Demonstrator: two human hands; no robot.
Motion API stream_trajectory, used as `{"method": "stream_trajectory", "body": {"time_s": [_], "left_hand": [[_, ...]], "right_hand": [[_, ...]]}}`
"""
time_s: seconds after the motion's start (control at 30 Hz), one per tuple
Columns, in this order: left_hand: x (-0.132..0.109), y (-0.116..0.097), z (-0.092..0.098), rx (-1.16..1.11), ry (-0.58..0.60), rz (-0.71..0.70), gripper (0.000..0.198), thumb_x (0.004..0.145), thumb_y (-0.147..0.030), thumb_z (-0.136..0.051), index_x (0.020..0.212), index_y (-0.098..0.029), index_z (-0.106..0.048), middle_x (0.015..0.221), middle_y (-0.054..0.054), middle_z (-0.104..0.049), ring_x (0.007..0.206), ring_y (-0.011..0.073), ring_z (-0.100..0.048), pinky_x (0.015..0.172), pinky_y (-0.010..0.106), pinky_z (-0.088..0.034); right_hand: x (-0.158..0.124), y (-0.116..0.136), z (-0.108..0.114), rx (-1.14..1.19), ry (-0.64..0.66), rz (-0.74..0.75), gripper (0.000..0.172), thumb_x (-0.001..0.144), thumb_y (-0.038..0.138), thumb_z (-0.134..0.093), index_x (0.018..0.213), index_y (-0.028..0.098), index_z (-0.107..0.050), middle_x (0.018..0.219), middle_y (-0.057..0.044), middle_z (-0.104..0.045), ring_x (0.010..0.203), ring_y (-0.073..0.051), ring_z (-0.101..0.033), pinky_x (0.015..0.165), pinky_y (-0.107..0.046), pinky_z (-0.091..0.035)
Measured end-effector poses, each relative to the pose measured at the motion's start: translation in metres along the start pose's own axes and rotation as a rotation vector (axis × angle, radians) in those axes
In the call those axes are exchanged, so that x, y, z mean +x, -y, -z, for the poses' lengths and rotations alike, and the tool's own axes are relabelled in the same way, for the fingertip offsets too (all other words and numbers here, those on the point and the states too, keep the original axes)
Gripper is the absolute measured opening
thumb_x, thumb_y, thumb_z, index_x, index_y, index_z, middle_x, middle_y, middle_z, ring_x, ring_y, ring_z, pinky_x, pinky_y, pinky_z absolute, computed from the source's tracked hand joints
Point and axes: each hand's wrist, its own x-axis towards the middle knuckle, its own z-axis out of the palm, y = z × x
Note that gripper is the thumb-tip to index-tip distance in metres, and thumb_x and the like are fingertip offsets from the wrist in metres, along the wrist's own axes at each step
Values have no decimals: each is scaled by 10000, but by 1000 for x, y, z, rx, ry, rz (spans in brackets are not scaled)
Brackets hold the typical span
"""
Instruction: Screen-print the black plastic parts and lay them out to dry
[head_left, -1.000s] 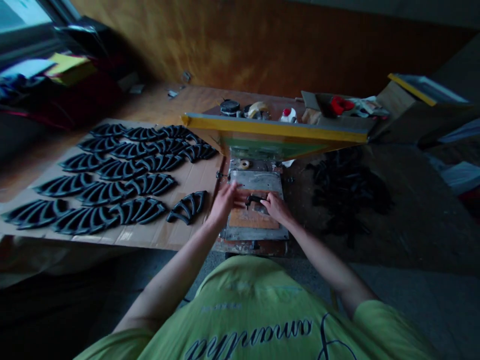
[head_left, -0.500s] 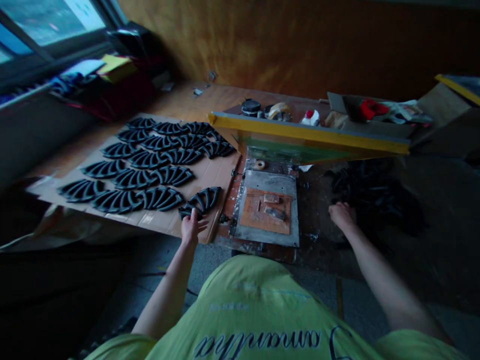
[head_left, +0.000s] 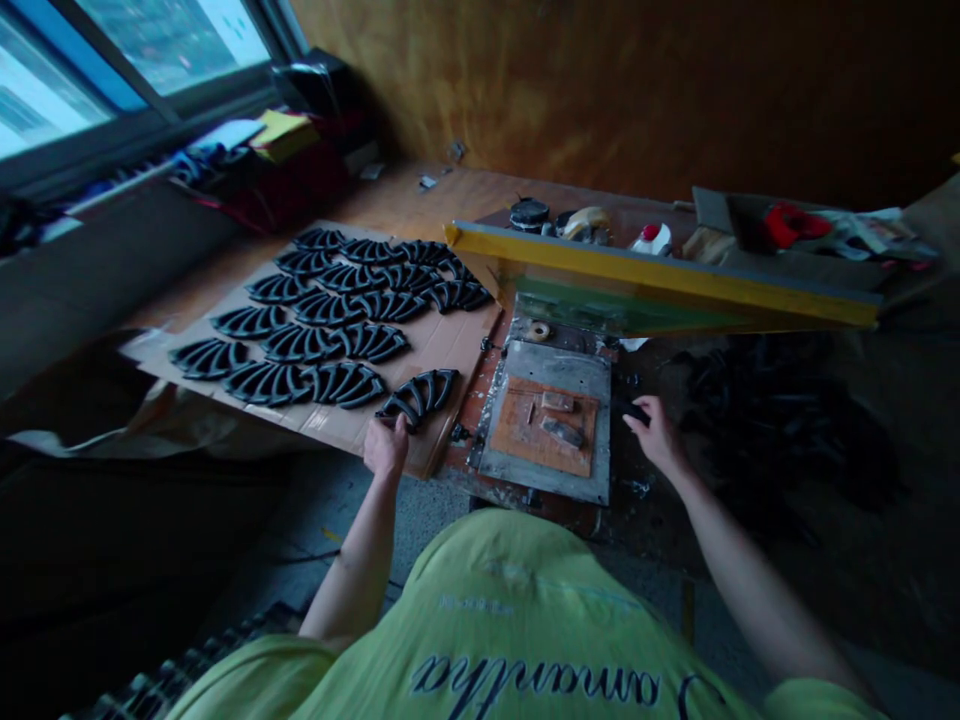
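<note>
My left hand (head_left: 386, 446) is at the near end of a short row of black curved pieces (head_left: 421, 394) on the cardboard sheet (head_left: 341, 430). Its fingers are closed on a black piece there, mostly hidden by the hand. Between the thumb and fingers of my right hand (head_left: 658, 438) is another small black piece (head_left: 636, 411), held just right of the grey metal plate (head_left: 495, 452). Behind that hand lies a dark heap of loose black pieces (head_left: 795, 430).
A brown board (head_left: 506, 440) with two small blocks lies on the plate. Above it slants a yellow-edged screen frame (head_left: 675, 270). Further rows of black pieces (head_left: 315, 345) cover the cardboard. An open box (head_left: 716, 220) and a roll of tape (head_left: 538, 330) are behind.
My right hand has come left from the heap toward the plate, bringing a black piece. My left hand's fingers, spread before, have closed at the row's near end. The view has shifted slightly.
</note>
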Motion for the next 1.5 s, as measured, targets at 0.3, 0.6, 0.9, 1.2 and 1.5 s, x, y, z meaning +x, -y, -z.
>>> {"method": "stream_trajectory", "body": {"time_s": [0.3, 0.6, 0.9, 1.2, 1.5], "left_hand": [[-31, -67, -31, 91, 81, -77, 734, 889, -646, -489, 1516, -266, -465, 1630, 133, -354, 1452, 420, -312, 1115, 642, -319], [-16, -83, -30, 53, 2, 29, 558, 851, -579, -571, 1284, -241, -672, 1500, 121, -535, 1382, 387, -401, 1089, 611, -345], [-6, -72, -19, 109, -136, -210, 475, 836, -538, -648, 1227, -277, -718, 1417, 92, -613, 1315, 354, -474, 1066, 543, -372], [99, -161, -7, 63, 10, -432, 529, 824, -557, -682, 1266, -267, -707, 1454, 121, -580, 1371, 397, -415, 1107, 579, -322], [146, -172, -42, 125, 230, -591, 541, 796, -542, -710, 1275, -292, -696, 1423, 114, -608, 1355, 360, -471, 1102, 520, -362]], "right_hand": [[-3, 95, -73, -62, 133, 464, 302, 995, 212, -476, 1155, 221, -733, 1044, -76, -729, 957, -210, -677, 857, -332, -542], [-1, 105, -80, -249, 16, 628, 317, 965, 122, -507, 1111, 213, -774, 1086, -96, -719, 1033, -254, -578, 920, -388, -499], [-7, 94, -90, -201, -58, 604, 344, 979, 133, -481, 1178, 208, -751, 1132, -93, -715, 1064, -244, -592, 964, -409, -514], [-13, 99, -92, -122, -49, 490, 441, 978, 147, -438, 1267, 341, -710, 1152, -78, -709, 1093, -276, -633, 971, -508, -561], [-17, 97, -97, -151, -69, 444, 454, 975, 141, -433, 1263, 353, -713, 1179, -62, -709, 1125, -269, -633, 995, -495, -564]]}}
